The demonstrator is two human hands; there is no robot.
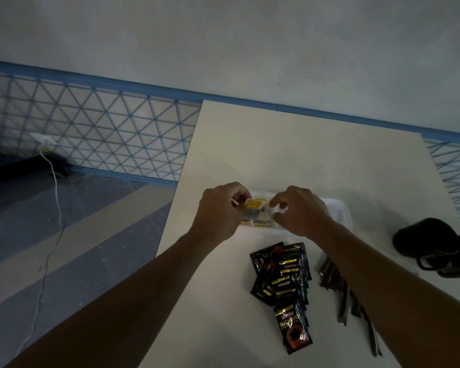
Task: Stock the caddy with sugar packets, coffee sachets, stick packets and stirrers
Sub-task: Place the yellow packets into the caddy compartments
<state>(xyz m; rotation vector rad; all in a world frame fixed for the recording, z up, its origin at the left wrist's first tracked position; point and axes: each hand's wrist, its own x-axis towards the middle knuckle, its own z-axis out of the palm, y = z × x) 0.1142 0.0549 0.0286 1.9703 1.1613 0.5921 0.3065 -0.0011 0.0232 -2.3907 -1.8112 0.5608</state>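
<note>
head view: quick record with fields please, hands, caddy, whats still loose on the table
caddy: white, holds yellow sugar packets
left hand: pinches sugar packets at the caddy
right hand: fingers curled at the caddy, grip unclear
coffee sachets: piled on table, outside caddy
brown sticks: packets or stirrers, unclear; on table right of sachets
mugs: black, right of caddy

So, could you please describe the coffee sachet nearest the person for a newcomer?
On the pale rectangular table, find the fanned glossy black coffee sachets nearer the person than the white plastic caddy. The nearest sachet alone shows readable gold SUPREMO lettering above a reddish ring.
</note>
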